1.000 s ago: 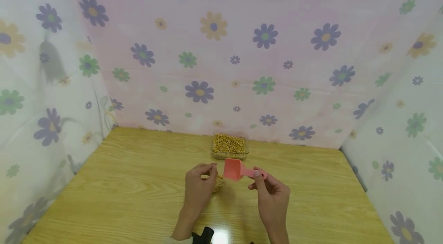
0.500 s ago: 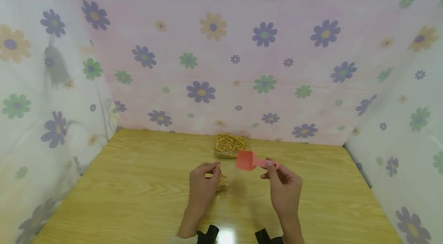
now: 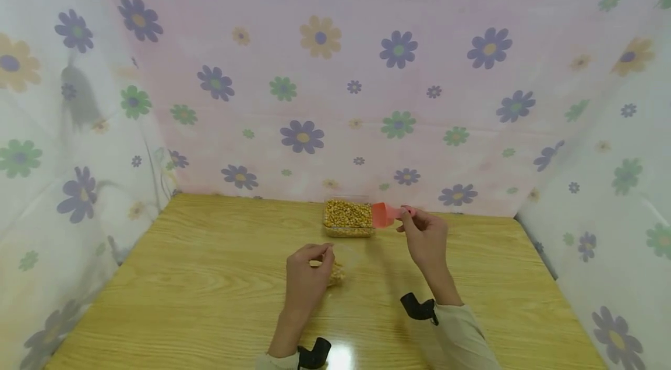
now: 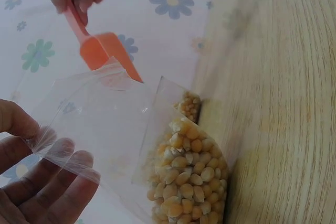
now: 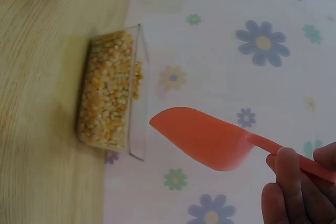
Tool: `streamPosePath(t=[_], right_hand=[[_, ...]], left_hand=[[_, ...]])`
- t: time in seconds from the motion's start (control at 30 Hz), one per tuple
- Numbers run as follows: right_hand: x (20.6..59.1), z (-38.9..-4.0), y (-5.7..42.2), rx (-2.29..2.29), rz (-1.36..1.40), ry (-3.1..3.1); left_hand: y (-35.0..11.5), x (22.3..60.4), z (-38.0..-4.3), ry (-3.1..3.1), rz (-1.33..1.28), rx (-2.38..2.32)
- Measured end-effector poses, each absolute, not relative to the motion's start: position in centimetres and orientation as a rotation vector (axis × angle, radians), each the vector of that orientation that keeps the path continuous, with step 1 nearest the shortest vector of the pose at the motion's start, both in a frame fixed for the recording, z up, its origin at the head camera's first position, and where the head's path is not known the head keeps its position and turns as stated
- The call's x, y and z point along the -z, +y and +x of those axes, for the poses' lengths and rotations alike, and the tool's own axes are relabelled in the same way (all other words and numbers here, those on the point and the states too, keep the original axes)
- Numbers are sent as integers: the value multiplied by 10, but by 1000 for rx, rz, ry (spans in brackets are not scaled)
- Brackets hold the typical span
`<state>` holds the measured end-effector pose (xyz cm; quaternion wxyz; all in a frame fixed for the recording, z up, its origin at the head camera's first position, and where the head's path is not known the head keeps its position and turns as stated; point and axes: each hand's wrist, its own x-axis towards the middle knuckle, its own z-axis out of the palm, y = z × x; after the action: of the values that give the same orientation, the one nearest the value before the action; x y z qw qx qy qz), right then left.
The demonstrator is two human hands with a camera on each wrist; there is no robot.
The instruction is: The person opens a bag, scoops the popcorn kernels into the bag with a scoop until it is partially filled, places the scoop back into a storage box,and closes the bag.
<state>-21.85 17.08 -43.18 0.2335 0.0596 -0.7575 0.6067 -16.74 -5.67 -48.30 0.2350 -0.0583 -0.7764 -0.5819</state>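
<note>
My left hand (image 3: 308, 274) pinches the top edge of a clear plastic bag (image 4: 100, 108), thumb against fingers. Corn kernels (image 4: 191, 182) fill the bag's lower part, which stands on the table; in the head view the hand hides much of it. My right hand (image 3: 427, 236) grips the handle of a pink-orange scoop (image 5: 205, 137). The scoop hangs by the right edge of a clear rectangular container (image 3: 350, 232) full of corn kernels. In the right wrist view the scoop's lip points toward that container, apart from it. Whether anything lies inside the scoop cannot be seen.
A wooden table (image 3: 220, 277) carries the bag and the container. Flower-patterned cloth (image 3: 335, 78) walls the back and both sides, close behind the container. Black wrist mounts (image 3: 419, 306) sit on both forearms.
My right hand has moved forward and to the right with the scoop, from beside the bag to the container's right edge. The left hand stays at the bag, nearly still.
</note>
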Motion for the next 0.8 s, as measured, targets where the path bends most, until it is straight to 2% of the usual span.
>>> streamPosePath(t=[0.47,0.8], right_hand=[[460,-258,148,-1332,220,-2248],[480,-277,147,-1728,-56,-2187]], left_hand=[[-57,482,-168,-2125,-145,1687],[-59,486,-169,-2118,-139,1696]])
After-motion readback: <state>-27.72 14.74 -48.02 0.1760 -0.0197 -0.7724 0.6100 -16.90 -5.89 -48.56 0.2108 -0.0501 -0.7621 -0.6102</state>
